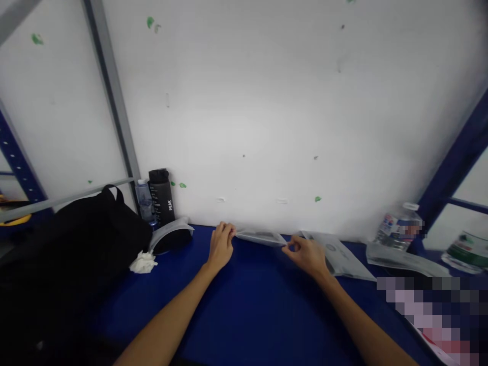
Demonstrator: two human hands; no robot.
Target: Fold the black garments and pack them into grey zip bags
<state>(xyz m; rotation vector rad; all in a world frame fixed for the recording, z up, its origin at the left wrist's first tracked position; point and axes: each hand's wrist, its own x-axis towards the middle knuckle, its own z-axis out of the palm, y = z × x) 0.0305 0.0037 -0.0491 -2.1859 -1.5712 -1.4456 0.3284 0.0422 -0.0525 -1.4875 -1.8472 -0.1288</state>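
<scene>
A translucent plastic pouch (262, 237) is stretched between my two hands near the back of the blue table (251, 305). My left hand (222, 245) pinches its left end, fingers closed. At its right end, my right hand (305, 254) pinches the corner between thumb and forefinger. Just behind and to the right of my right hand lies another frosted plastic bag (343, 256) with a dark item partly visible inside.
A black bag (76, 244) fills the left side, beside crumpled tissue (144, 262), a black pouch (173, 239), a clear bottle (145, 201) and a black bottle (162, 198). Large water bottles (402, 226) and another plastic bag (404, 258) are at right. A white wall (244, 112) stands behind.
</scene>
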